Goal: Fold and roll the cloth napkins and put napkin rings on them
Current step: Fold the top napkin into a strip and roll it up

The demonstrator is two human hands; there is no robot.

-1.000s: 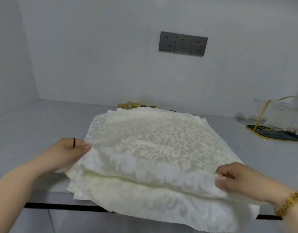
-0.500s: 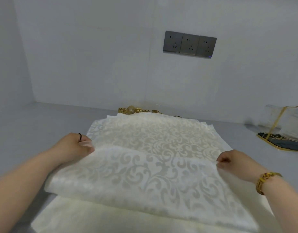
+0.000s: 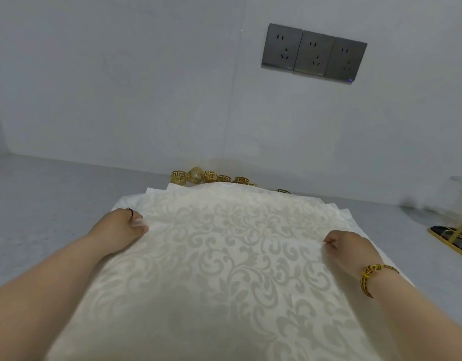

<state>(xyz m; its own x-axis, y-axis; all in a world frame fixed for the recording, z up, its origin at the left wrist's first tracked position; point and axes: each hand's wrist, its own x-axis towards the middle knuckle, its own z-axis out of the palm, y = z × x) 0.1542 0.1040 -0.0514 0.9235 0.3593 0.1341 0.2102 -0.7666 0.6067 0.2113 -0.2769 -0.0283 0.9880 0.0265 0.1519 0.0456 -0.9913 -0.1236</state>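
A cream damask napkin (image 3: pixel 224 261) is spread over a stack of like napkins (image 3: pixel 339 212) on the grey counter. My left hand (image 3: pixel 120 227) pinches its left edge and my right hand (image 3: pixel 347 246), with a gold bracelet on the wrist, pinches its right edge. The near half of the cloth is folded away from me, and the fold's far edge runs between my hands. Behind the stack, against the wall, lie several gold napkin rings (image 3: pixel 211 177), partly hidden by the cloth.
A gold-framed rack on a dark tray (image 3: pixel 448 235) stands at the right edge of the grey counter (image 3: pixel 42 204). Three grey sockets (image 3: pixel 313 53) sit on the white wall behind.
Both hands have carried the near edge of the top napkin up and away from me, folding it over the stack. The camera has moved closer and lower.
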